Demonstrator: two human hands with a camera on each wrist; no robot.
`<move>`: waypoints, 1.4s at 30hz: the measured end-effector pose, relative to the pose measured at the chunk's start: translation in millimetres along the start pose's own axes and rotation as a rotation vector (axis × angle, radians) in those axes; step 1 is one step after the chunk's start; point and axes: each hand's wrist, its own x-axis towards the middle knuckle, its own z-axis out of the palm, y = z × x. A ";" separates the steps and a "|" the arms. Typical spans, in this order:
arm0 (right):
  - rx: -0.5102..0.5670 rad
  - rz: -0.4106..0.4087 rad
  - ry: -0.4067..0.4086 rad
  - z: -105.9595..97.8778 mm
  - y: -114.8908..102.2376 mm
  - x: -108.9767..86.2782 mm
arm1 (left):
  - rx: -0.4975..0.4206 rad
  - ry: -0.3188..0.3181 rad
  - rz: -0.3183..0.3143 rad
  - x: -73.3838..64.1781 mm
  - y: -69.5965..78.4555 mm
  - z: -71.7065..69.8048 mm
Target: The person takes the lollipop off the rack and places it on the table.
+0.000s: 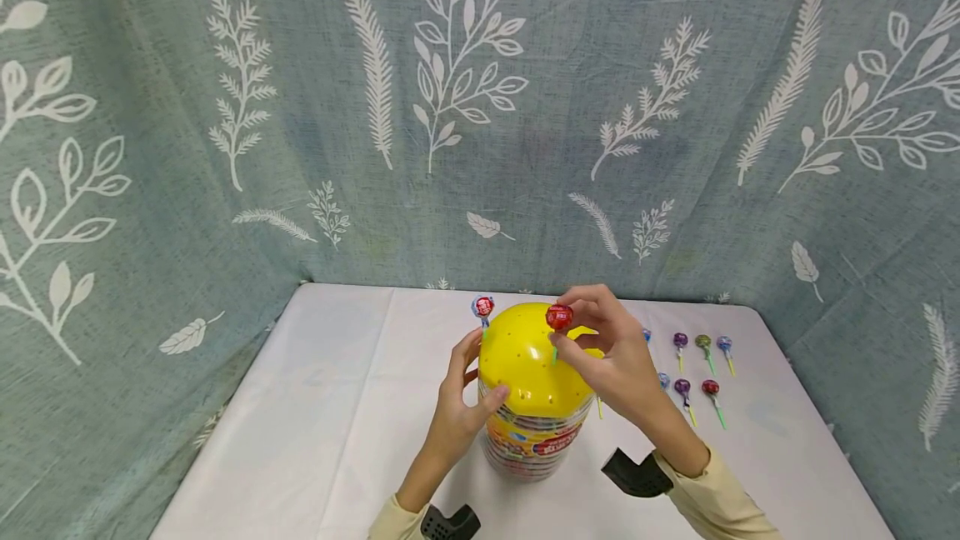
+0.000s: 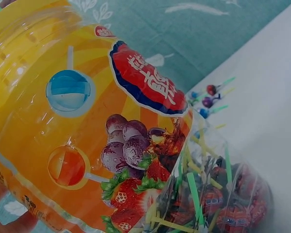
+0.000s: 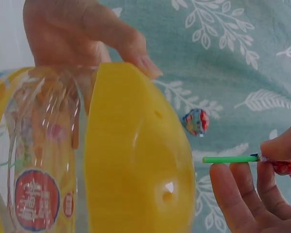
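A clear plastic candy jar point(image 1: 531, 440) with an orange fruit label point(image 2: 82, 131) stands upright, topped by a yellow domed lid point(image 1: 525, 357) dotted with small holes. My left hand point(image 1: 456, 411) grips the jar's left side near the lid, thumb in front. Above the lid, my right hand point(image 1: 618, 361) pinches a red-wrapped lollipop point(image 1: 558, 317) by its top end. Its green stick point(image 3: 230, 159) points at the dome, with a gap between them in the right wrist view. One blue-and-red lollipop point(image 1: 483, 307) stands at the lid's far left edge.
Several lollipops, among them a purple one point(image 1: 680, 340) and a red one point(image 1: 711, 388), lie in rows on the white table point(image 1: 315, 407) to the right. More lollipops point(image 2: 213, 199) show inside the jar's clear bottom. A leaf-patterned curtain point(image 1: 480, 215) surrounds the table.
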 end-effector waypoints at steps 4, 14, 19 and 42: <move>0.005 -0.006 0.021 -8.9 2.4 -2.4 | -0.008 -0.005 0.011 0.5 -0.3 1.1; 0.009 0.008 0.058 -35.7 11.3 -10.2 | -0.003 0.001 0.053 2.0 -5.2 0.6; -0.020 0.044 0.058 -51.4 17.6 -15.7 | -0.005 0.000 0.059 2.0 -5.8 -0.1; -0.396 0.283 0.118 -113.4 70.3 -63.0 | -0.005 -0.009 0.058 3.1 -6.4 -0.1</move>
